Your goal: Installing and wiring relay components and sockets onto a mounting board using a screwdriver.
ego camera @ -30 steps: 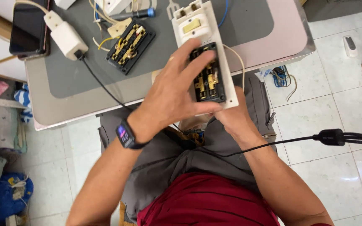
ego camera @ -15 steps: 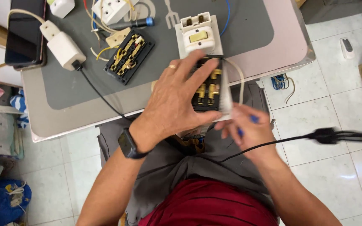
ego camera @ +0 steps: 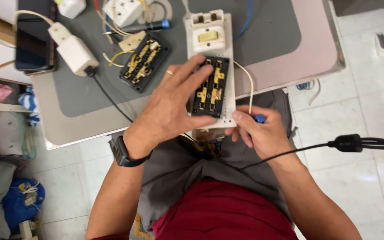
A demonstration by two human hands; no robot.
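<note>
Left hand bracing a white switch-and-socket plate at the table edge; right hand gripping a blue-handled tool beneath it.

The left hand (ego camera: 174, 113) is spreading its fingers over the black socket module (ego camera: 210, 89) with brass contacts, pressing the white plate (ego camera: 228, 66) flat, apparently to steady it. The plate is overhanging the edge of the grey table (ego camera: 272, 40), above the lap. The right hand (ego camera: 261, 133) is closing around a blue-handled tool (ego camera: 259, 118), probably a screwdriver, its thumb touching the plate's lower corner. A cream wire (ego camera: 245, 80) is looping beside the plate. A second black module (ego camera: 144, 62) is lying well apart, to the left.
</note>
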